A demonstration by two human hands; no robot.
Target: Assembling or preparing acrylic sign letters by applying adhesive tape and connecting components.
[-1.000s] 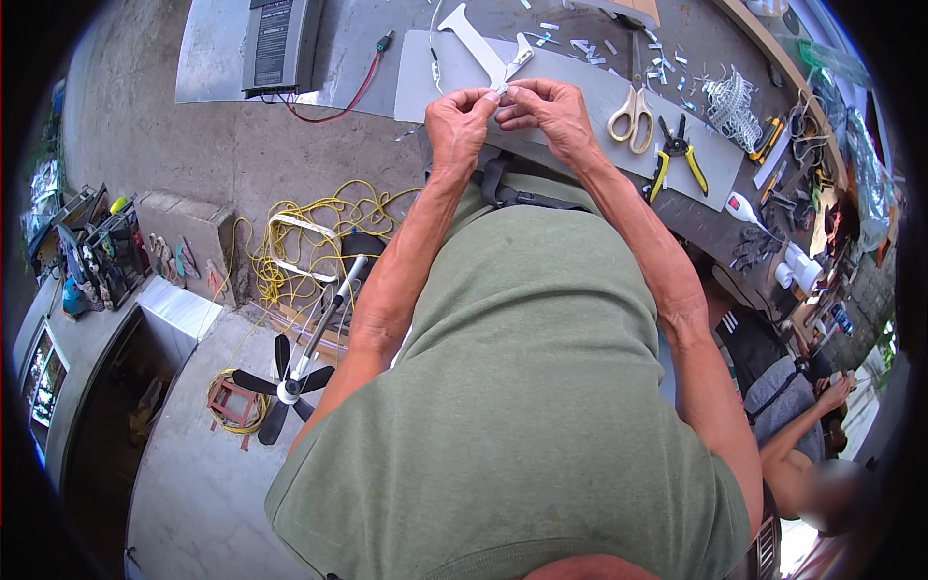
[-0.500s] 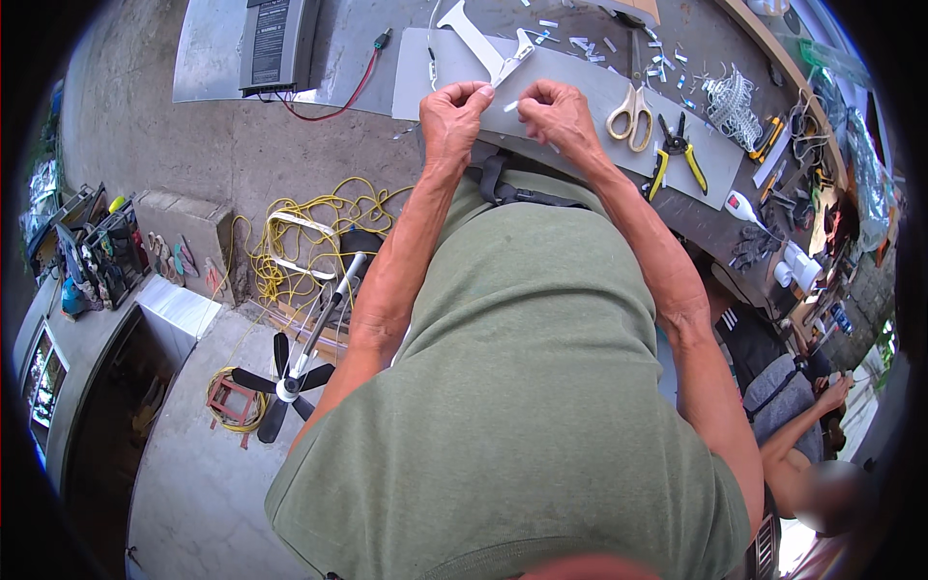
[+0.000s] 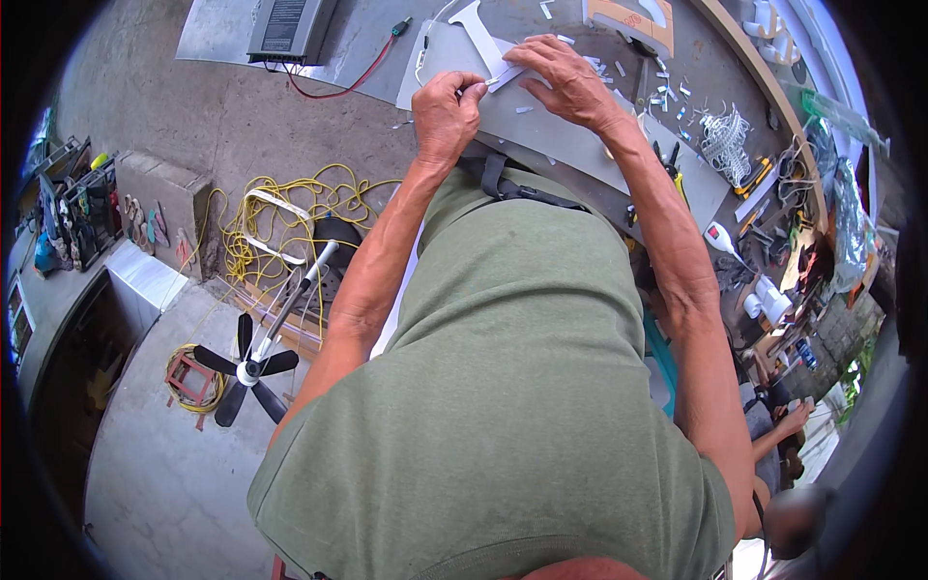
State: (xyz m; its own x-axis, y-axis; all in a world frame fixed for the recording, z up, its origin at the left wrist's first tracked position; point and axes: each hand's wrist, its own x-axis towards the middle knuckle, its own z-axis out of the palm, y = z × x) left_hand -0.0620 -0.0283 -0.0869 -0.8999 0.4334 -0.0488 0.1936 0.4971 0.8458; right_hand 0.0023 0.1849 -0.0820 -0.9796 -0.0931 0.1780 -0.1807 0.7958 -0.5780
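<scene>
On the grey sheet at the table edge lies a flat white angular piece (image 3: pixel 478 37), shaped like a letter. My left hand (image 3: pixel 446 121) is closed in a pinch at its near end, on a small pale strip (image 3: pixel 491 82) whose kind is hard to make out. Over the right end of the white piece reaches my right hand (image 3: pixel 564 81), fingers stretched and thumb apart, with nothing visibly held. A thin white wire (image 3: pixel 421 58) curves beside the left hand. The yellow-and-black wire strippers (image 3: pixel 674 172) are partly hidden behind my right forearm.
White scraps (image 3: pixel 667 95) litter the table. Farther right lie a tangled white wire bundle (image 3: pixel 725 140), a yellow cutter (image 3: pixel 752 180) and a glue bottle (image 3: pixel 718 235). A grey metal box (image 3: pixel 290 29) stands at the far left. Yellow cord (image 3: pixel 246 217) and a fan (image 3: pixel 248 370) occupy the floor; a person sits at lower right.
My right hand has gone from a pinch to spread fingers and moved forward over the white piece. The scissors and strippers are now mostly covered by my right arm. The view has shifted slightly.
</scene>
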